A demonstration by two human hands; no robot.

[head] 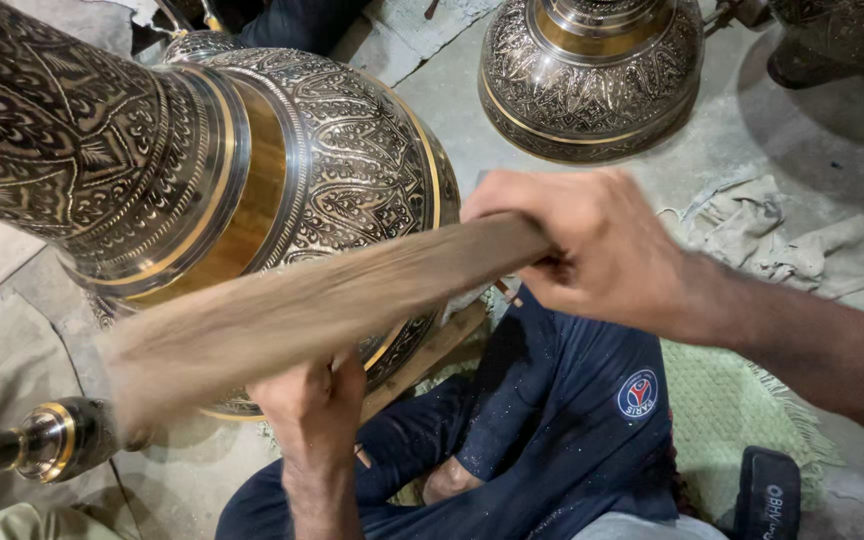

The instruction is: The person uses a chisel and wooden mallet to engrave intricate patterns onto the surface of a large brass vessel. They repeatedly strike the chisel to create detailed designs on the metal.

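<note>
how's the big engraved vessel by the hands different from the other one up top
The near engraved vessel lies tilted on its side across the lap, while the far engraved vessel stands upright on the floor. The near one fills much of the view; the far one shows only its lower body. The right hand swings a blurred wooden mallet over the near one, with the left hand beneath it; nothing touches the far one. Both share dense engraving and polished gold bands.

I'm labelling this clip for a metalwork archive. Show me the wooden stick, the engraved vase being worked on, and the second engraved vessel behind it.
wooden stick (302,310), head view, blurred middle of its shaft.
engraved vase (352,170), head view, patterned belly.
second engraved vessel (592,100), head view, engraved lower body.
</note>
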